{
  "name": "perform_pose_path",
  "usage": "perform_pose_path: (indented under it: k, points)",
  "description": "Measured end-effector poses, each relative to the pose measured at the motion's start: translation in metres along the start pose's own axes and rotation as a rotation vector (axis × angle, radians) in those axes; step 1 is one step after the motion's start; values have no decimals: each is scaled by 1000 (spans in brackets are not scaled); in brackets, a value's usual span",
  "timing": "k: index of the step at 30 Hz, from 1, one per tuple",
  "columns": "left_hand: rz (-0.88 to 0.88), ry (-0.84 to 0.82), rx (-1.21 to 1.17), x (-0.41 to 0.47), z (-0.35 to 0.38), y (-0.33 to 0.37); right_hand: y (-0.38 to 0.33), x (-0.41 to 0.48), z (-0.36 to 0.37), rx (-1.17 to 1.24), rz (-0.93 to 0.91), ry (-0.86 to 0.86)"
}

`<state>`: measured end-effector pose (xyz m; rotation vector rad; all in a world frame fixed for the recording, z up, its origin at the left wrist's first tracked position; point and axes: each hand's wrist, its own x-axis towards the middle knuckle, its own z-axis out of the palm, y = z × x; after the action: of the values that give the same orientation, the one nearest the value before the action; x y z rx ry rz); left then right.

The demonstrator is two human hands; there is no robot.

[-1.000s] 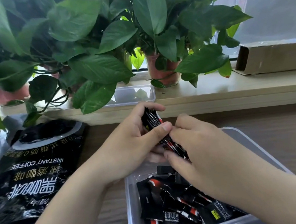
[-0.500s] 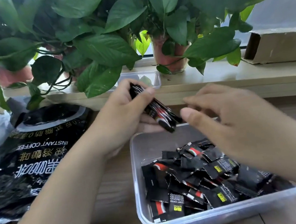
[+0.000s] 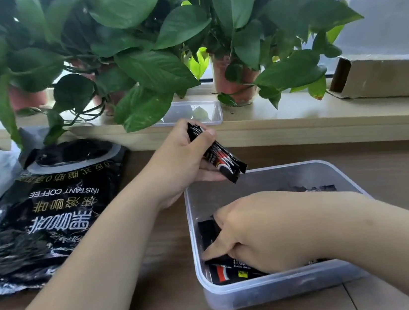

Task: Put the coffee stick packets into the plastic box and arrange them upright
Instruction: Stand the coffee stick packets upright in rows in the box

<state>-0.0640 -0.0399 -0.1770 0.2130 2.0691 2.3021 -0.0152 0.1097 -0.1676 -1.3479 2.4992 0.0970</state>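
A clear plastic box (image 3: 288,288) stands on the wooden table at lower right, with several black coffee stick packets (image 3: 229,272) lying loose in it. My left hand (image 3: 178,163) grips a bunch of packets (image 3: 220,156) just above the box's far left corner, tilted down to the right. My right hand (image 3: 257,231) is down inside the box, its fingers curled around loose packets at the left wall. My right hand and forearm hide most of the pile.
A large black instant-coffee bag (image 3: 46,204) lies open on the table at left. Potted plants (image 3: 232,78) and a clear lid (image 3: 192,113) sit on the window ledge behind. A cardboard box (image 3: 383,78) stands at far right on the ledge.
My right hand left the bunch and dropped into the box onto the loose packets. My left hand kept the bunch and stayed above the box's far left corner.
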Motion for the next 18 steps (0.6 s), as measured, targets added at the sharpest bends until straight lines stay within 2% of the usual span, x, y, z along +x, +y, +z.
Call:
perform_pose_path:
  k: [4,9,14,18]
  points:
    - [-3,2,-13,0,0,0,0,-4,-3,15,35,-20]
    - [5,8,-5,1,0,-1,-2,-4,3,-13,94,88]
    - [21,7,21,1,0,-2,-1,-1,2,-131,15,-9]
    - [33,9,46,0,-1,-2,7,-12,-3,-16,-14,-33]
